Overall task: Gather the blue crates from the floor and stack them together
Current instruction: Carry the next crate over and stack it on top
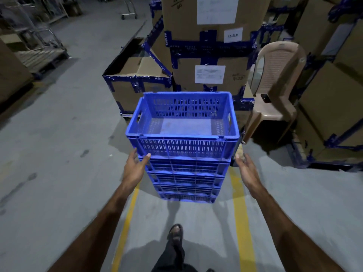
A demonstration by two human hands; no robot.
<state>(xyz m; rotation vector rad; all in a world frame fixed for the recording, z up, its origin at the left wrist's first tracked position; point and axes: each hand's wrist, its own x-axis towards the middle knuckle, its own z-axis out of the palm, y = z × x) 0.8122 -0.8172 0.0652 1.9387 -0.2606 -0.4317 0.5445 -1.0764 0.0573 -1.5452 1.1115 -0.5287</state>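
Crates (183,154) stacked, top one empty | left hand (135,165) open, touching | right hand (246,169) open beside

Grey concrete floor (64,138) with two yellow painted lines (240,209) running near to far. Far centre: stacked cardboard boxes (208,55) bound in blue tape, bearing white paper labels (209,74). To their left, an open cardboard box (135,83). Right: beige plastic chair (275,91), a small dark object (265,98) on its seat. Far left: metal trolley (39,50). Far right: more taped boxes (332,99).
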